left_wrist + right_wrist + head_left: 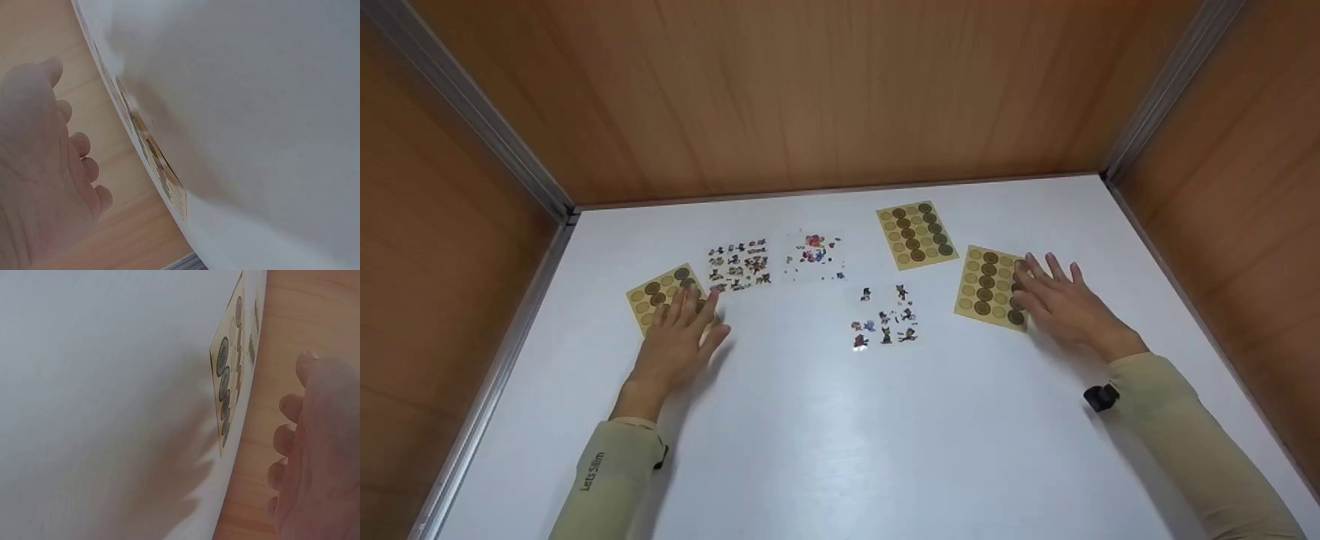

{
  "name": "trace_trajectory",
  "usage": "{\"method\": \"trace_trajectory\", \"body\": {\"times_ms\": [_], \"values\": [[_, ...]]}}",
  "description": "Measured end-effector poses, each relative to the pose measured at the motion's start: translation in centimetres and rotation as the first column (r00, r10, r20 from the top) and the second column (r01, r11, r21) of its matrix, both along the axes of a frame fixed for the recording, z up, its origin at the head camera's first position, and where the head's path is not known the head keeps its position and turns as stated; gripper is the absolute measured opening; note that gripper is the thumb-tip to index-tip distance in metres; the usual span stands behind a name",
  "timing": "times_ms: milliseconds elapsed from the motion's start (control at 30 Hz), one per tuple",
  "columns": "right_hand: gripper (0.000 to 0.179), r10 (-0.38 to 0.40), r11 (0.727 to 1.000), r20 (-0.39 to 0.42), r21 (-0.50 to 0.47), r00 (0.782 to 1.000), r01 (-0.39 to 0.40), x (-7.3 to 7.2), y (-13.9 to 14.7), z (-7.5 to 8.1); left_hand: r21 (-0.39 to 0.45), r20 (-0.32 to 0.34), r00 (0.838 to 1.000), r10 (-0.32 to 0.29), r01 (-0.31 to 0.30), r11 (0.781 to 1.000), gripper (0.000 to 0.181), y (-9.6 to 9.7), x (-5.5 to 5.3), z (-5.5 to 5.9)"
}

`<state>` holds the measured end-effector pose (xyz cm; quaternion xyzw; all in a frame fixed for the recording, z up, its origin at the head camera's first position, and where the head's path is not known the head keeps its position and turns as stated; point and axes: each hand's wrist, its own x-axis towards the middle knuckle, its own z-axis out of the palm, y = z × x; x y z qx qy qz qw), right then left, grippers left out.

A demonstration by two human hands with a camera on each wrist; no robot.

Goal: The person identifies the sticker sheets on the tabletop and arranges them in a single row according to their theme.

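In the head view my left hand hovers with spread fingers over a gold sticker sheet of round seals, hiding its lower right part. The left wrist view shows that hand held above the table, palm down and holding nothing. My right hand is likewise spread, its fingertips overlapping the right edge of a second gold sticker sheet. In the right wrist view the right hand is raised off the surface, and its shadow falls beside the sheet.
A third gold sticker sheet lies at the back. Three clear sheets with small cartoon stickers lie around the middle: one at left, one at centre and one nearer the front. Wooden panels border the white table.
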<state>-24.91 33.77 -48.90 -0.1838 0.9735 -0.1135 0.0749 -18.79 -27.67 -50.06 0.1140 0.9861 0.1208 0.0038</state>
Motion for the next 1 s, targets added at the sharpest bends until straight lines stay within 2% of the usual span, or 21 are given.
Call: {"method": "trace_trajectory", "body": {"times_ms": [233, 467, 533, 600, 700, 767, 867, 1000], "values": [[0.066, 0.065, 0.997, -0.014, -0.033, 0.998, -0.066, -0.4, -2.7, 0.3, -0.028, -0.003, 0.999, -0.041, 0.041, 0.999, 0.070, 2.4, -0.8, -0.4], [0.064, 0.135, 0.990, -0.037, -0.032, 0.990, -0.136, -1.2, -5.0, 0.0, -0.026, -0.005, 0.995, -0.103, 0.102, 0.994, 0.072, 5.5, -2.1, 0.0], [0.065, 0.149, 0.988, -0.037, -0.028, 0.988, -0.150, -1.3, -5.6, 0.1, 0.008, 0.030, 0.992, -0.124, 0.124, 0.992, 0.075, 6.5, -2.4, 0.2], [0.066, 0.169, 0.984, -0.019, -0.054, 0.986, -0.169, -1.5, -6.2, 0.1, 0.068, 0.092, 0.986, -0.142, 0.136, 0.988, 0.079, 7.5, -2.7, 0.3], [0.068, 0.198, 0.973, 0.033, -0.127, 0.980, -0.192, -1.8, -7.1, 0.0, 0.138, 0.201, 0.964, -0.173, 0.147, 0.980, 0.086, 8.9, -3.1, 0.8], [0.070, 0.210, 0.964, 0.076, -0.180, 0.975, -0.194, -2.0, -7.5, 0.0, 0.158, 0.248, 0.949, -0.196, 0.160, 0.974, 0.090, 9.7, -3.4, 1.1], [0.077, 0.216, 0.955, 0.115, -0.234, 0.970, -0.184, -2.4, -8.1, -0.1, 0.174, 0.280, 0.935, -0.219, 0.175, 0.969, 0.092, 10.9, -3.9, 1.3], [0.096, 0.209, 0.946, 0.141, -0.278, 0.968, -0.164, -2.8, -8.9, -0.5, 0.199, 0.291, 0.930, -0.226, 0.173, 0.965, 0.096, 12.2, -4.8, 1.0]]}}
